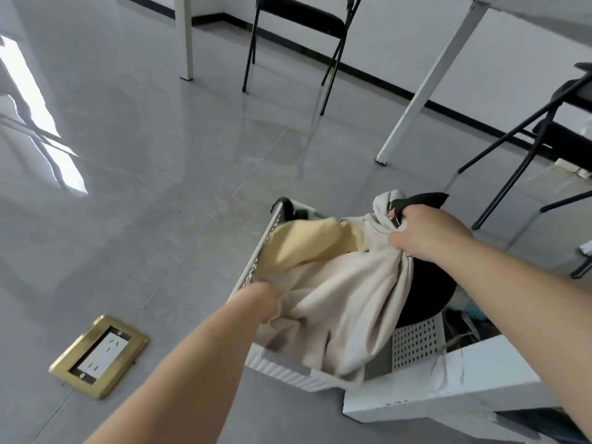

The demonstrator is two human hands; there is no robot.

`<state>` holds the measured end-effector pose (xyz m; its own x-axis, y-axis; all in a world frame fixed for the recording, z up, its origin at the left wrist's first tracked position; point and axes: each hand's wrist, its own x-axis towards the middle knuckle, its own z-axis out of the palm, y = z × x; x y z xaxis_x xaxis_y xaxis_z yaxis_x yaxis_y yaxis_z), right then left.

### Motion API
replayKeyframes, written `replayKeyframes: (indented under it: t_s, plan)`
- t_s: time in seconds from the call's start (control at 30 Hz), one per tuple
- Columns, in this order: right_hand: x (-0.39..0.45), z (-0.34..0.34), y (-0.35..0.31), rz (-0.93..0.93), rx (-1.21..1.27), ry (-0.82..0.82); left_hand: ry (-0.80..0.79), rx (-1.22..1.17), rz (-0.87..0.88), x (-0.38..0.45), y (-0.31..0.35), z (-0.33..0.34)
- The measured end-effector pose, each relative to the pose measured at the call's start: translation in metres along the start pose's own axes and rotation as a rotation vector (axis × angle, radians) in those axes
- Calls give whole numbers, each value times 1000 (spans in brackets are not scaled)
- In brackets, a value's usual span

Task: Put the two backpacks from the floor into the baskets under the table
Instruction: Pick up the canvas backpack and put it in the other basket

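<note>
We look down at a white basket (256,267) standing on the grey floor (144,187), its perforated side wall toward the left and its ribbed front wall nearest us. A cream backpack (346,293) lies slumped across it, filling most of the opening and drooping over the front edge, with a pale yellow flap or lining (304,245) showing at its upper left.

Our right hand (429,232) is closed around the top of the backpack, fingers wrapped on bunched cream fabric and a black strap (416,200) that sticks out above the knuckles. Our left hand (262,299) reaches in at the basket's left wall; its fingers are buried in the folds of the fabric (so we cannot tell how far it is closed or just what it holds).

Under the right forearm sits something round and black (429,293), partly hidden, beside a second perforated white panel (416,344). A white box (448,389) lies on the floor just right of the basket's front.

A brass floor socket (99,355) lies well to the left. Farther off stand white worktop legs (426,81) and black folding chairs (301,36).
</note>
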<state>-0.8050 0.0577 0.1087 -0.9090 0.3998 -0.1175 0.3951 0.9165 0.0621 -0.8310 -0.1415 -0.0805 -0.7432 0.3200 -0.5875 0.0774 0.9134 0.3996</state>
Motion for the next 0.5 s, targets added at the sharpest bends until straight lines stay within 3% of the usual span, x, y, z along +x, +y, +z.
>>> replayKeyframes:
  t_s: [0.07, 0.1, 0.13, 0.27, 0.3, 0.37, 0.43, 0.5]
  plan:
    - [-1, 6, 1, -11, -14, -46, -201, 349, 29, 4, -5, 7]
    - [-2, 9, 0, -19, -15, -68, -222, 394, 27, 6, -6, 10]
    - [-3, 13, 0, -25, -12, -81, -166, 394, 34, 7, -8, 14]
    - [-3, 19, -1, -39, 9, -56, 379, 343, 261, 6, -12, 18]
    - [-4, 21, -2, -39, 15, -53, 408, 345, 336, 8, -14, 19]
    - [-7, 23, -3, -52, 19, -51, 286, 488, 341, 15, -22, 27]
    - [-11, 25, -3, -63, 33, -51, 33, 689, 156, 18, -31, 35]
    - [-14, 28, -4, -59, 73, -45, -128, 699, 20, 12, -29, 35]
